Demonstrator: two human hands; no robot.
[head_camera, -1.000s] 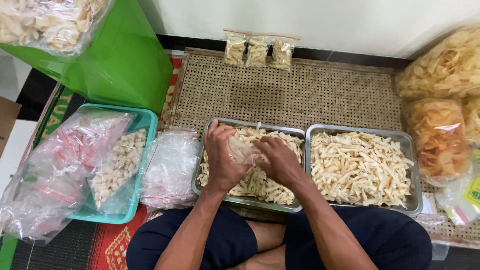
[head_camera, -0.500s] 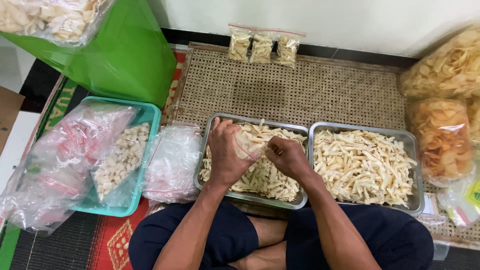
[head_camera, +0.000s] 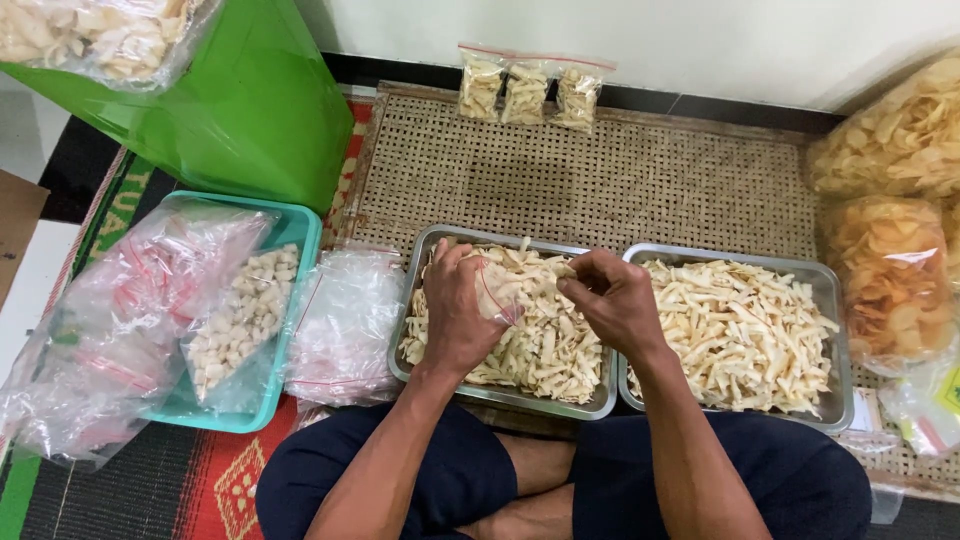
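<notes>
My left hand (head_camera: 457, 318) holds a small clear zip bag (head_camera: 502, 293) with a red seal strip over the left metal tray (head_camera: 505, 398), which is full of pale stick-shaped snacks. My right hand (head_camera: 612, 298) pinches a few snack sticks at the bag's mouth, fingers closed on them. A second metal tray (head_camera: 832, 300) of the same snacks lies just to the right. My crossed legs in dark shorts sit below both trays.
Three filled small bags (head_camera: 527, 92) lean against the far wall. A pile of empty clear bags (head_camera: 343, 325) lies left of the trays, beside a teal tray (head_camera: 303, 232) with bagged snacks. A green bag (head_camera: 230, 110) stands at upper left; large bags of crackers (head_camera: 890, 230) at right.
My right hand has lifted from the left tray's snacks up to the mouth of the bag. The left hand has kept the bag over the tray.
</notes>
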